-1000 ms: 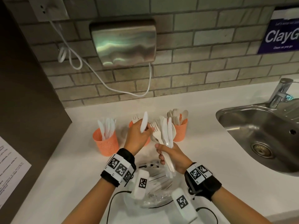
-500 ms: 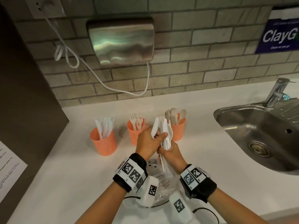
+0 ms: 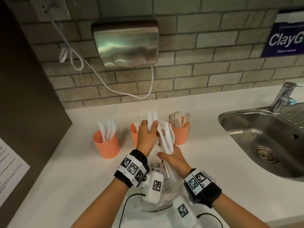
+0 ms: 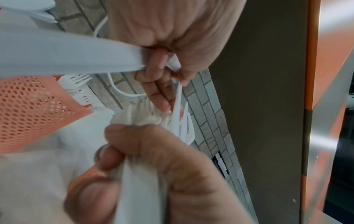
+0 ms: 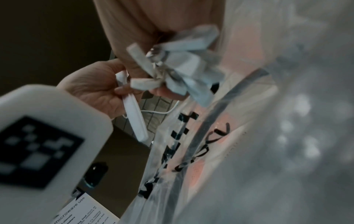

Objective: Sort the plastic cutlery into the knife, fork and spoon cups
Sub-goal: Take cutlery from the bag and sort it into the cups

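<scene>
Three orange mesh cups stand in a row near the wall: knife cup [image 3: 106,143], fork cup [image 3: 133,134] half hidden behind my left hand, spoon cup [image 3: 181,134]. My left hand [image 3: 150,127] grips two white knives [image 3: 151,118] upright, right beside the bundle. My right hand [image 3: 166,159] grips a bundle of mixed white cutlery [image 3: 164,140] by the handles. In the left wrist view the left hand [image 4: 162,84] holds a knife [image 4: 57,56] and one finger touches a fork [image 4: 182,115] in the bundle. The right wrist view shows the bundle's handle ends [image 5: 182,68].
A clear plastic bag [image 3: 166,199] lies on the white counter [image 3: 65,178] under my wrists. A steel sink [image 3: 263,142] with a tap [image 3: 283,96] is to the right. A brown wall panel [image 3: 24,96] bounds the left; a white cable [image 3: 115,89] hangs on the brick wall.
My left hand, holding one knife apart from the bundle, came in to the bundle and now grips two knives beside it. The right hand kept its hold.
</scene>
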Motion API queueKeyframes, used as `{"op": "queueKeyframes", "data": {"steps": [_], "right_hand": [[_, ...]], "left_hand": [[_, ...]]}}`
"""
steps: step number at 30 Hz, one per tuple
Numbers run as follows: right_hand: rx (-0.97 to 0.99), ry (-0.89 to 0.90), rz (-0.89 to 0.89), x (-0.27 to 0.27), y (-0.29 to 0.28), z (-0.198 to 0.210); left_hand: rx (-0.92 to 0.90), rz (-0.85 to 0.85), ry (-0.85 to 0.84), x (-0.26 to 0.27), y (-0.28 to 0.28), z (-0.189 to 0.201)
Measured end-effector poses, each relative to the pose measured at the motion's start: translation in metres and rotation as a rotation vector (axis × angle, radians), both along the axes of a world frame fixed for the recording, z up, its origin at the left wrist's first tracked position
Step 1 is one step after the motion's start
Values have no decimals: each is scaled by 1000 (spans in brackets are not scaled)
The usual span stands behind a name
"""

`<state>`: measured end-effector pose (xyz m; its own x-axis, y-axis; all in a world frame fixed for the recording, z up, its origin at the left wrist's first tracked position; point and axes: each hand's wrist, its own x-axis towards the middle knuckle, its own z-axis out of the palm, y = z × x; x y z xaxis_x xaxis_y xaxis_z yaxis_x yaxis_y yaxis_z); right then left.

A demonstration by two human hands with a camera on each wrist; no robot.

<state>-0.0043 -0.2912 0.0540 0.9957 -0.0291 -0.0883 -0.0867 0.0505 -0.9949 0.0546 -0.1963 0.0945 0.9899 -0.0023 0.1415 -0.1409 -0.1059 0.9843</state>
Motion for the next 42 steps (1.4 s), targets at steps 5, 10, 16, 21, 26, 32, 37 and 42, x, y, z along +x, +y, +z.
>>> {"op": "queueKeyframes", "data": {"steps": [5, 10, 16, 21, 26, 32, 37, 42], "right_hand": [[7, 32, 34, 0, 0, -4], [31, 26, 63, -2, 0, -5], [38, 37, -5, 5, -5, -9], [54, -19, -33, 8, -3, -10], [-47, -126, -58, 9, 1, -16], [-177, -163, -116, 9, 0, -28], [-200, -155, -114, 8, -2, -29], [-179, -133, -91, 8, -5, -33]], "left_hand": [[-139, 174, -21, 6, 1, 13], [-370, 331, -5, 15, 8, 29], [-334, 184, 92, 9, 24, 27], [47, 53, -1, -11, 18, 8], [158, -65, -47, -26, 3, -11], [260, -38, -125, -28, -3, -15], [259, -64, -63, -20, -6, -11], [-66, 29, -12, -11, -3, 3]]}}
